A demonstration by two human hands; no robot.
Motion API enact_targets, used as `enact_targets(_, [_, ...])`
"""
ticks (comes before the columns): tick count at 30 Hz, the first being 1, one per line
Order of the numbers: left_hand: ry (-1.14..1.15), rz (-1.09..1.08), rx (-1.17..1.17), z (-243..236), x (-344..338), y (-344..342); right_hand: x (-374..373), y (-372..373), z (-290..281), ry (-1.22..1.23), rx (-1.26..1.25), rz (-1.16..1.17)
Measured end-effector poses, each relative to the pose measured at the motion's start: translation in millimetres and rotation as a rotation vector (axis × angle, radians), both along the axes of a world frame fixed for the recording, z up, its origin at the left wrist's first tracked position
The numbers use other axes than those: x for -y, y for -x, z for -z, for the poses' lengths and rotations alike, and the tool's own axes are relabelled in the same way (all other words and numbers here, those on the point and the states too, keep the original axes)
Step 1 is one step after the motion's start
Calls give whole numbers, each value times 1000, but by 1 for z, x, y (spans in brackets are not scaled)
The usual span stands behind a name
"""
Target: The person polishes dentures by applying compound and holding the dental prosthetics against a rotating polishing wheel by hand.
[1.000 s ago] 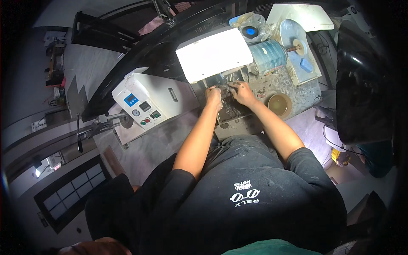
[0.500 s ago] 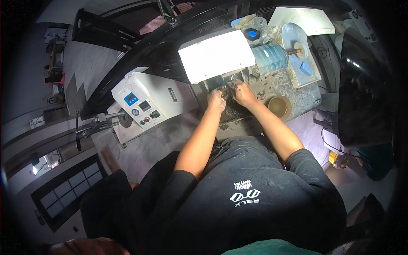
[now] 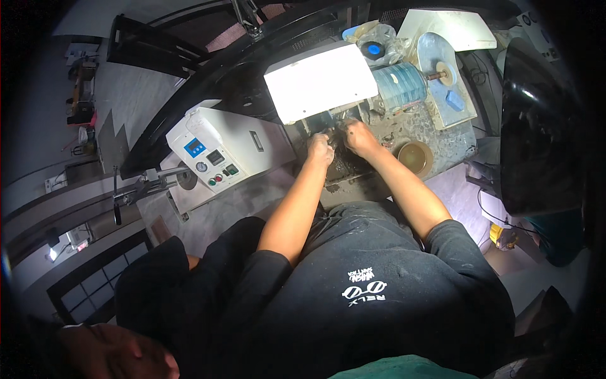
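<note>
Fingers (image 3: pixel 326 138) of your left hand (image 3: pixel 321 150) are curled, as are those of your right hand (image 3: pixel 362 138); whether they grip something small, you cannot tell. Both hands work close together, just below the white cover (image 3: pixel 320 82), over a dark, wet trough (image 3: pixel 344 165). Compared with a second ago, another person's head (image 3: pixel 120 354) shows more at lower left.
</note>
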State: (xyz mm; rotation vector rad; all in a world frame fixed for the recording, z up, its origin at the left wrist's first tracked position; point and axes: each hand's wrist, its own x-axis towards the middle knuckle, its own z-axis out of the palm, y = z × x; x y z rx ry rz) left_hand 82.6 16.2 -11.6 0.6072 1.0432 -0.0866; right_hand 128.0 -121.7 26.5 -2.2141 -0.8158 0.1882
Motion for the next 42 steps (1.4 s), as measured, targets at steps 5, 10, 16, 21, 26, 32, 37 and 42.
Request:
enact_targets(5, [-22,-62,-88,6,-2,-3,-8,2,-16,-48,45,74])
enact_targets(10, [-19,-47,12,3,-3,2,-5,7,-11,-7,15,43])
enact_targets(16, [25,-67,-19,-3,3,-2,-9,3,0,145,-140,72])
enact_targets(21, [-55,-12,-167,-3,9,-6,-2,10,-25,-68,27,136])
enact_targets(26, [90,-17,4,-1,-5,0,-6,7,-17,-61,-13,88])
enact_targets(32, [-55,17,-78,-48,-4,7,-5,11,-11,-30,-98,38])
enact_targets(37, [-601,363,173,-98,-14,33,-3,13,-38,122,-288,105])
enact_targets(42, [-817,419,303,-100,-13,38,-24,32,-1,561,-185,-285])
